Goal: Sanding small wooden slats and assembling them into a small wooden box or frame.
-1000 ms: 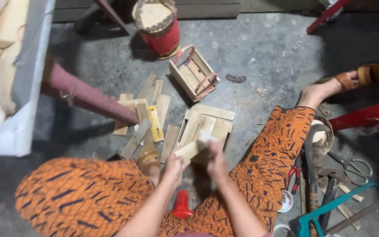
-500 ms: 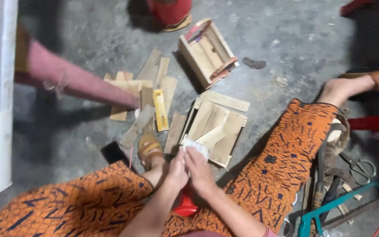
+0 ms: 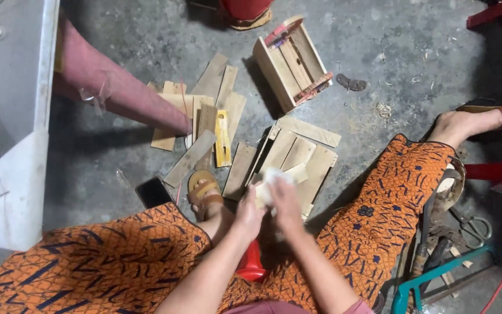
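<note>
A small pale wood piece (image 3: pixel 286 176), light and unpainted, partly wrapped in a whitish pad (image 3: pixel 269 177) that may be cloth or paper; its far end juts out beyond the fingers as a short, flat, squared block. It is held just above the floor, between the person's knees. The left hand (image 3: pixel 250 212) is curled against the near left side of the piece; how firmly it grips cannot be told. The right hand (image 3: pixel 286 203) is closed over the piece and pad from above, fingers bent down around them.

Directly beyond both hands lies a panel (image 3: pixel 306 157) of pale slats joined edge to edge, with one slat across its far end. To the left of the left hand, a sandalled foot (image 3: pixel 203 192) rests on the concrete floor (image 3: pixel 379 70), and just left of that lies a dark phone (image 3: pixel 154 192). Farther beyond the left hand, loose slats (image 3: pixel 213 110) lie scattered, with a yellow tool (image 3: pixel 222 139) among them; a pinkish leg (image 3: pixel 117 93) of a stand slants down into this pile. Well beyond the hands stands a small wooden crate (image 3: pixel 289 61). To the right of the right hand, past the orange patterned cloth (image 3: pixel 379 209), lie scissors (image 3: pixel 474 224) and a teal-framed saw (image 3: pixel 437 276). Below the wrists, a red object (image 3: pixel 252 264) shows between the knees.
</note>
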